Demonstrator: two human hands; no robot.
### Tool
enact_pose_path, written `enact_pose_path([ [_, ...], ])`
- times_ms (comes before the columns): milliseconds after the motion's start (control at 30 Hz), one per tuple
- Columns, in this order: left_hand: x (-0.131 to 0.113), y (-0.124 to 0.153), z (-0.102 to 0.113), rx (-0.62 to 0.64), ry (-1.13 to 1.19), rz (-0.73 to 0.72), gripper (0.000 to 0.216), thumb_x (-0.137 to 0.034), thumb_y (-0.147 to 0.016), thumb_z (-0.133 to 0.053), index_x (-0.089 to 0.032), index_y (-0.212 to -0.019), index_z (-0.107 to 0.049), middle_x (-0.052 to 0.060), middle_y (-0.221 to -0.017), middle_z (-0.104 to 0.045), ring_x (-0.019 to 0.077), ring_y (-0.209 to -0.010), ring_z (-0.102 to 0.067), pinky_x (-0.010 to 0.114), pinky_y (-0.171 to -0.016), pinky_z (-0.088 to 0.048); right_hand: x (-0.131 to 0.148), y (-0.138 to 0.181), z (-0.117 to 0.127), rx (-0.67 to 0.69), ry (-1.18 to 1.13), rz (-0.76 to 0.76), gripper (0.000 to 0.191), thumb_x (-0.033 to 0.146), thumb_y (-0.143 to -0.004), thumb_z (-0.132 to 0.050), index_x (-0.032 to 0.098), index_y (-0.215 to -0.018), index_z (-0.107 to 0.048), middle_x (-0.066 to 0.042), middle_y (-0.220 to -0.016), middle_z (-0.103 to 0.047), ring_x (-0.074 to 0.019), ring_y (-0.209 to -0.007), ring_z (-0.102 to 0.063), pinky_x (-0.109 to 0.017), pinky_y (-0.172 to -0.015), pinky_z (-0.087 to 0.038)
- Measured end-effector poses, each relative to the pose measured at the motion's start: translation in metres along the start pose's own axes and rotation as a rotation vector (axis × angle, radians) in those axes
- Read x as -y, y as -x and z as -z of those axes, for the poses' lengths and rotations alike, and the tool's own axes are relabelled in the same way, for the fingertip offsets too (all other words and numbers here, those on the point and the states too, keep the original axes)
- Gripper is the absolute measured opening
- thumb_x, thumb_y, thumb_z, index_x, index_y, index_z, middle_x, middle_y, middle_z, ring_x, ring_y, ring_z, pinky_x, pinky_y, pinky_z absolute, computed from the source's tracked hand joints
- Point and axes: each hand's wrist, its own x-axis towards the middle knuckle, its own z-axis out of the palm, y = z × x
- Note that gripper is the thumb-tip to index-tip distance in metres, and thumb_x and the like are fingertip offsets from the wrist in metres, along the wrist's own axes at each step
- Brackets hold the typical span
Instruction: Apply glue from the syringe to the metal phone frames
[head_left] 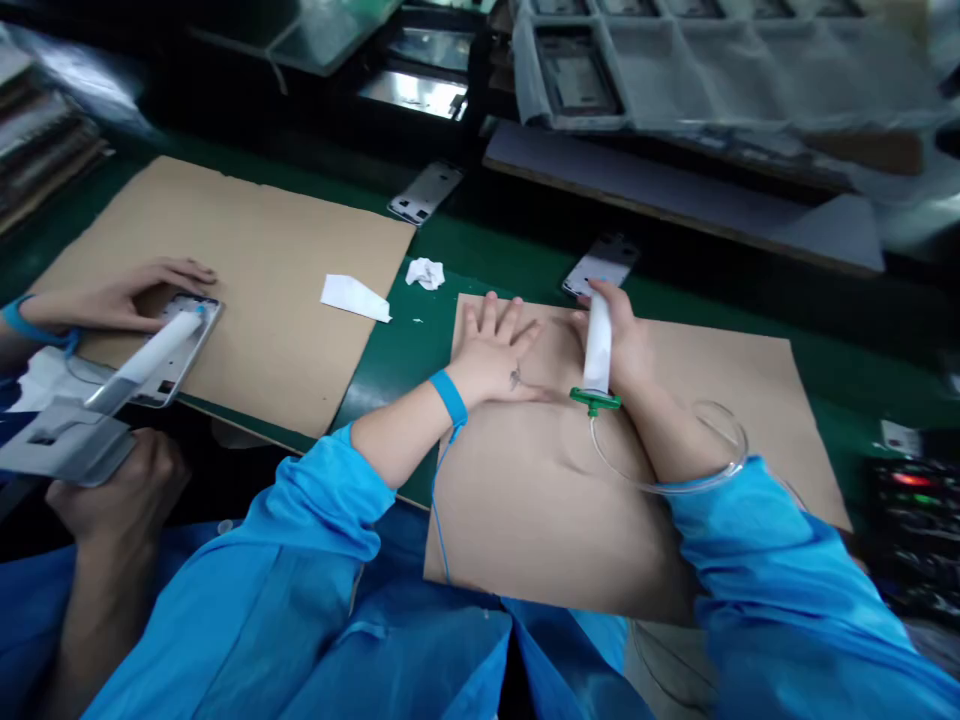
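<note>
My left hand point(499, 357) lies flat with fingers spread on a brown cardboard sheet point(540, 510), a blue strap round its wrist. My right hand point(626, 340) is wrapped round a white syringe point(598, 345) with a green cap point(595, 400) at its near end. From the cap a clear tube point(675, 488) loops over my right forearm. The syringe's far tip is hidden by my fingers. Just beyond that hand, a flat phone frame point(602, 264) lies at the far edge of the cardboard; I cannot tell whether the hand touches it.
At left, a co-worker's hands hold a dispensing gun point(75, 440) and steady a phone frame point(191, 350) on another cardboard sheet point(277, 240). A further phone frame point(426, 192), crumpled paper point(425, 273) and a divided plastic tray point(652, 75) lie beyond. A dark lit device point(915, 520) stands right.
</note>
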Motion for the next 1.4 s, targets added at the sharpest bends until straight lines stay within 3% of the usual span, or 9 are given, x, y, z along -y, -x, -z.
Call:
enact_pose_path([
  [167, -0.006, 0.007, 0.003, 0.027, -0.004, -0.008, 0.13, -0.097, -0.093, -0.065, -0.02, -0.187, -0.019, 0.022, -0.194, 0.005, 0.0577, -0.177, 0.016, 0.079, -0.141, 0.007, 0.01, -0.018, -0.01, -0.08, -0.028, 0.025, 0.059, 0.056, -0.106, -0.063, 0.03, -0.159, -0.061, -0.012, -0.137, -0.085, -0.0418, -0.122, -0.084, -0.065, -0.107, -0.066],
  [333, -0.015, 0.012, 0.0, 0.057, -0.041, -0.153, 0.117, -0.09, -0.099, -0.066, -0.022, -0.186, -0.027, 0.02, -0.194, -0.011, 0.0554, -0.18, 0.006, 0.081, -0.142, 0.005, 0.064, -0.083, -0.043, 0.227, 0.026, 0.391, 0.051, 0.047, -0.106, -0.062, 0.026, -0.152, -0.068, -0.015, -0.134, -0.085, -0.041, -0.118, -0.084, -0.06, -0.104, -0.068],
  [467, -0.013, 0.012, -0.004, -0.016, -0.025, -0.216, 0.114, -0.085, -0.093, -0.079, -0.025, -0.182, -0.04, 0.02, -0.193, -0.018, 0.0563, -0.18, -0.005, 0.084, -0.141, -0.005, 0.12, -0.15, -0.094, 0.299, 0.054, 0.538, 0.059, 0.036, -0.097, -0.075, 0.024, -0.155, -0.066, -0.016, -0.145, -0.08, -0.0421, -0.133, -0.077, -0.062, -0.117, -0.061],
  [567, -0.01, 0.01, -0.008, -0.008, -0.04, -0.26, 0.1, -0.08, -0.093, -0.08, -0.02, -0.171, -0.06, 0.022, -0.187, -0.036, 0.0616, -0.177, -0.009, 0.088, -0.139, -0.005, 0.136, -0.179, -0.128, 0.286, 0.05, 0.475, 0.073, 0.03, -0.091, -0.082, 0.025, -0.16, -0.06, -0.016, -0.147, -0.079, -0.0421, -0.131, -0.077, -0.064, -0.117, -0.062],
  [700, -0.009, 0.007, -0.015, -0.031, -0.051, -0.285, 0.093, -0.079, -0.095, -0.078, -0.016, -0.163, -0.069, 0.025, -0.183, -0.044, 0.062, -0.175, -0.021, 0.089, -0.139, -0.008, 0.114, -0.182, -0.141, 0.171, 0.062, 0.338, 0.091, 0.055, -0.079, -0.098, 0.019, -0.154, -0.062, -0.021, -0.127, -0.083, -0.0516, -0.121, -0.078, -0.076, -0.11, -0.062],
  [833, -0.008, 0.006, -0.021, -0.092, -0.001, -0.273, 0.106, -0.085, -0.094, -0.074, -0.016, -0.173, -0.056, 0.025, -0.19, -0.028, 0.0611, -0.178, -0.011, 0.089, -0.139, -0.008, 0.082, -0.171, -0.127, -0.013, 0.046, 0.175, 0.106, 0.082, -0.073, -0.094, 0.014, -0.148, -0.062, -0.03, -0.134, -0.077, -0.06, -0.129, -0.074, -0.088, -0.112, -0.053],
  [1133, -0.012, 0.008, -0.01, -0.041, 0.025, -0.228, 0.105, -0.081, -0.092, -0.083, -0.032, -0.178, -0.048, 0.02, -0.192, -0.022, 0.0574, -0.179, -0.008, 0.083, -0.141, -0.005, 0.057, -0.138, -0.058, -0.018, 0.04, 0.148, 0.09, 0.081, -0.084, -0.086, 0.019, -0.146, -0.062, -0.02, -0.118, -0.079, -0.0481, -0.113, -0.079, -0.076, -0.106, -0.061],
  [1300, -0.016, 0.015, -0.01, -0.051, -0.027, -0.215, 0.08, -0.071, -0.108, -0.068, -0.034, -0.177, -0.05, 0.015, -0.191, -0.028, 0.0563, -0.179, -0.012, 0.084, -0.14, -0.011, 0.002, -0.04, 0.024, -0.064, -0.092, 0.221, 0.086, 0.071, -0.078, -0.092, 0.034, -0.148, -0.059, -0.014, -0.107, -0.081, -0.0377, -0.086, -0.077, -0.06, -0.088, -0.067],
  [1400, -0.008, 0.011, -0.01, -0.143, -0.036, -0.128, 0.077, -0.064, -0.111, -0.066, -0.027, -0.177, -0.052, 0.018, -0.19, -0.032, 0.0557, -0.178, -0.018, 0.079, -0.142, -0.016, -0.034, 0.038, 0.057, -0.109, -0.224, 0.345, 0.08, 0.057, -0.075, -0.097, 0.042, -0.143, -0.058, -0.01, -0.102, -0.079, -0.0429, -0.097, -0.081, -0.062, -0.089, -0.068],
])
